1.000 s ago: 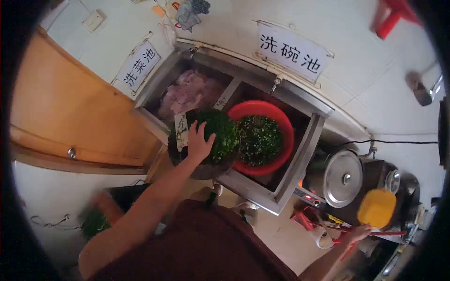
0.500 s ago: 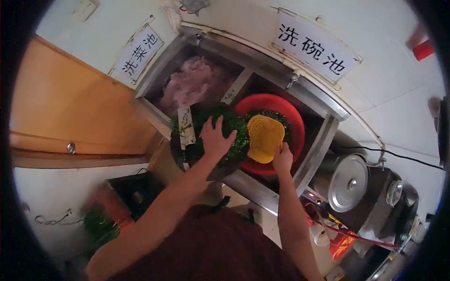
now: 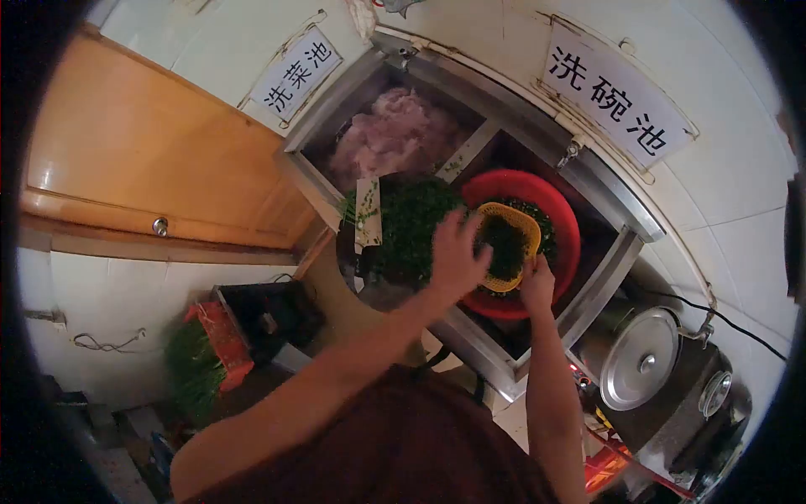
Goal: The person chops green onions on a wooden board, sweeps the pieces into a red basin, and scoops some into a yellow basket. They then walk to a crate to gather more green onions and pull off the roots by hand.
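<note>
- Right hand point(image 3: 537, 284): pinching the rim of a yellow basket point(image 3: 527, 222), over the red basin point(image 3: 564, 231).
- Left hand point(image 3: 457, 254): fingers spread, at the red basin's left side.
- Chopped greens point(image 3: 413, 217): heaped left of the red basin.
- Cleaver point(image 3: 368, 214): farther left.

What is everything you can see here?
Basket: 1, yellow, over the basin
Basin: 1, red, right sink
Chopped greens: many, green, basket and beside it
Knife: 1, pale, by the greens
Pink food: uncounted, pink, left sink
Sinks: 2, grey, ahead
Taps: 2, silver, behind sinks
Signs: 2, white, wall
Lidded pot: 1, silver, right
Door: 1, orange, left
Leafy bundle: 1, green, lower left
Crate: 1, black, lower left
Clutter: uncounted, mixed, lower right
Garment: 1, dark red, bottom
Left hand: 1, bare, by basket
Right hand: 1, bare, gripping basket
</note>
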Motion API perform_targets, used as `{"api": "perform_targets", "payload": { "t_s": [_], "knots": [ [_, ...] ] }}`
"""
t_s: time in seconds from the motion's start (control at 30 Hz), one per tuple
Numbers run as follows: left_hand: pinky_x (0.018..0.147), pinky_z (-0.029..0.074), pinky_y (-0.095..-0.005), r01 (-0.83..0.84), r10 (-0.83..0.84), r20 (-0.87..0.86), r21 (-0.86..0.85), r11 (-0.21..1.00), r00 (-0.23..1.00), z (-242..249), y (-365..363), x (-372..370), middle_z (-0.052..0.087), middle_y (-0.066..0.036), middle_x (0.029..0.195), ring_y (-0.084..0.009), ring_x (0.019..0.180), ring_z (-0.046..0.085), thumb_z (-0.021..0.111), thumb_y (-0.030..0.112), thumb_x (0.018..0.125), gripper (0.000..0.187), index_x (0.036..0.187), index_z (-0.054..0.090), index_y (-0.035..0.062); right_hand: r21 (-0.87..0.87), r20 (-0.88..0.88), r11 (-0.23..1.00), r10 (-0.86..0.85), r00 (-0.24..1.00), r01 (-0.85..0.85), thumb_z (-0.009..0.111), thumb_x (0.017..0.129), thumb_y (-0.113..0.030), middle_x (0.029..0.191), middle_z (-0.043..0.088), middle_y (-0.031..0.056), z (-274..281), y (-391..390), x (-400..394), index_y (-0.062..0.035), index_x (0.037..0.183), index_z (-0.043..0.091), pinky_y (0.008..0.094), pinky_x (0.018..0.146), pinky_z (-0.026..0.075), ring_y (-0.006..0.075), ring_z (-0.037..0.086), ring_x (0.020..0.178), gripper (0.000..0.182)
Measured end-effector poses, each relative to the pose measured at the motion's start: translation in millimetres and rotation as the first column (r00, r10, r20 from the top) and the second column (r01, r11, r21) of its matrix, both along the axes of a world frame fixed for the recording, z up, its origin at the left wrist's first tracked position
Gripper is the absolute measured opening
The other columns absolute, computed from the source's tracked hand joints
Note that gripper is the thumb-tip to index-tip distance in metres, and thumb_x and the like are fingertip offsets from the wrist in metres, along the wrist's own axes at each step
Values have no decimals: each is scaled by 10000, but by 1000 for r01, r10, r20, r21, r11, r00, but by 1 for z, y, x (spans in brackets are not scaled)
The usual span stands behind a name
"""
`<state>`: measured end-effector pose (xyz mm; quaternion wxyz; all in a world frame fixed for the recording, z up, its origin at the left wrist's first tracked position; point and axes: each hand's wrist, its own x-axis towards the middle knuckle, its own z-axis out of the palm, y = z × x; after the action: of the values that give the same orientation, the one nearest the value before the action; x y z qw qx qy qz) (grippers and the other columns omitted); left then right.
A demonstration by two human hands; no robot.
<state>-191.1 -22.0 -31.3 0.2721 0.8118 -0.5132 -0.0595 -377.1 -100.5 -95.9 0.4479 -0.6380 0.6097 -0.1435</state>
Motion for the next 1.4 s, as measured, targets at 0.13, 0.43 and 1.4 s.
{"api": "perform_targets", "payload": {
  "t_s": [0.13, 0.43, 1.4],
  "knots": [
    [1108, 373, -555, -229, 230, 83, -22, 973, 970, -36, -24, 110, 441, -293, 1460, -460, 1346, 420, 733, 341, 847, 633, 1400, 550, 93, -16, 40, 1000, 6, 999, -5, 561, 1002, -236, 921, 691, 272, -15, -1, 1, -35, 1138, 598, 539, 730, 509, 489, 668, 901, 246],
    [1007, 429, -557, -151, 143, 50, 273, 950, 989, -23, -26, 42, 532, -179, 1311, -404, 1229, 483, 748, 360, 819, 501, 1257, 645, 141, -70, 109, 995, 72, 991, -64, 574, 1001, -226, 862, 674, 247, -39, -13, 13, -14, 1097, 590, 517, 716, 508, 449, 678, 839, 233],
    [1115, 329, -586, -186, 170, -292, -27, 982, 941, -25, 8, -75, 397, -287, 1450, -476, 1334, 394, 762, 218, 797, 769, 1477, 435, 71, 47, 179, 998, 42, 983, -51, 563, 1023, -231, 941, 689, 206, -48, 23, -16, -10, 1146, 600, 462, 752, 525, 384, 695, 856, 255]
  ]
}}
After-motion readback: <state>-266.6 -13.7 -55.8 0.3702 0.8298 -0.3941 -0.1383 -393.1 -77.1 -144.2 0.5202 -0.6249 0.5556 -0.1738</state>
